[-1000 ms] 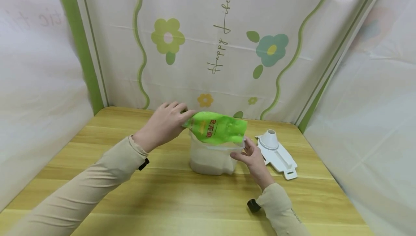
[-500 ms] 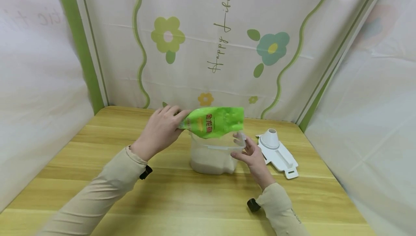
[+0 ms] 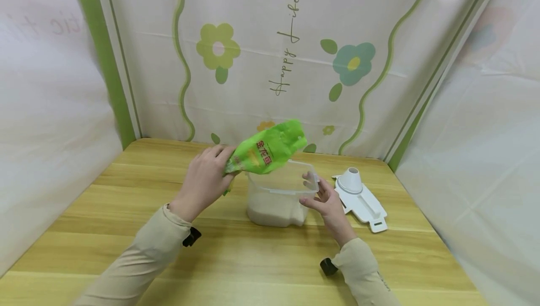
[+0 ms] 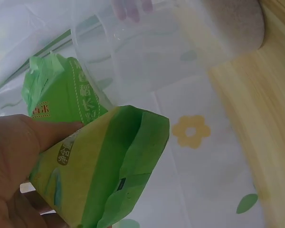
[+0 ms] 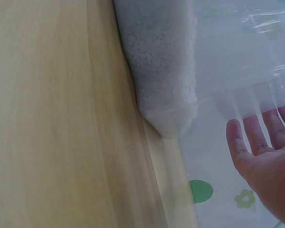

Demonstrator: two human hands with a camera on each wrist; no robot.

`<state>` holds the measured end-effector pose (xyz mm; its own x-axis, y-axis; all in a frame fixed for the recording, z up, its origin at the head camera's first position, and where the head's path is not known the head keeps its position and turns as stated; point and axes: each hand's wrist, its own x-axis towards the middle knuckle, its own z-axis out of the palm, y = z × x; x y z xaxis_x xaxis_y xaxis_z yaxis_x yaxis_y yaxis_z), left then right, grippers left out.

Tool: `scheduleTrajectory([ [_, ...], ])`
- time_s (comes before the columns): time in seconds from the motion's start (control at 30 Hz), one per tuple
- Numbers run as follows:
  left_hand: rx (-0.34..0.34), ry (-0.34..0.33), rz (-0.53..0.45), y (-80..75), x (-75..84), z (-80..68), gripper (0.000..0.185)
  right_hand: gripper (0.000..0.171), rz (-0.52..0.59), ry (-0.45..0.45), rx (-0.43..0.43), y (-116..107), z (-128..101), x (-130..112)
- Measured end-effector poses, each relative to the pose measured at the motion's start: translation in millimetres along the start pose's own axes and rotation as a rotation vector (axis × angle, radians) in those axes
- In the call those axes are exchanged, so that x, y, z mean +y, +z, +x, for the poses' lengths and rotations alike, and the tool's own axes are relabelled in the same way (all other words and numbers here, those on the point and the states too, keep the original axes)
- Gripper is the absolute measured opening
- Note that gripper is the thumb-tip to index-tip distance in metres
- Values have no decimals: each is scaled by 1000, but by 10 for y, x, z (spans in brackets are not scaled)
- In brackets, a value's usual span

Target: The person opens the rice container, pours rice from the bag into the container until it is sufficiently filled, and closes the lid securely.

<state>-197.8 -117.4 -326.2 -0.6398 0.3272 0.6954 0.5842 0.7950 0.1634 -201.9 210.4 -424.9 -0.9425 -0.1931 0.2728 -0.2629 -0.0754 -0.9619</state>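
My left hand (image 3: 206, 179) grips a green rice bag (image 3: 270, 149) by its bunched lower end. The bag slants up to the right over the container's left part. Its folded green-and-yellow end (image 4: 128, 161) sticks out past my fingers in the left wrist view. A clear plastic container (image 3: 278, 198) stands upright on the table, with white rice (image 5: 161, 61) in its lower part. At the container's right end is my right hand (image 3: 331, 207), thumb on the near side and fairly straight fingers (image 5: 257, 135) against the wall.
To the right of the container lies a white lid (image 3: 367, 207) with a cone-shaped cup (image 3: 350, 182) on it. The wooden table (image 3: 236, 268) ends at a printed curtain (image 3: 253, 62) behind, and pale curtains hang at both sides.
The left hand has moved left and slightly down with the bag. The bag's free end has swung up and left, uncovering more of the container's opening. The right hand has stayed put.
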Motion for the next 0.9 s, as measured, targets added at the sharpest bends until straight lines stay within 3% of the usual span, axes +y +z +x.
scheduleTrajectory([
  [0.5,92,-292,-75,-17,2,-208,48,77,16,13,-14,-5,-2,13],
  [0.9,135,-524,-94,-96,-106,-488,42,76,-2,15,-11,-3,-6,-8],
])
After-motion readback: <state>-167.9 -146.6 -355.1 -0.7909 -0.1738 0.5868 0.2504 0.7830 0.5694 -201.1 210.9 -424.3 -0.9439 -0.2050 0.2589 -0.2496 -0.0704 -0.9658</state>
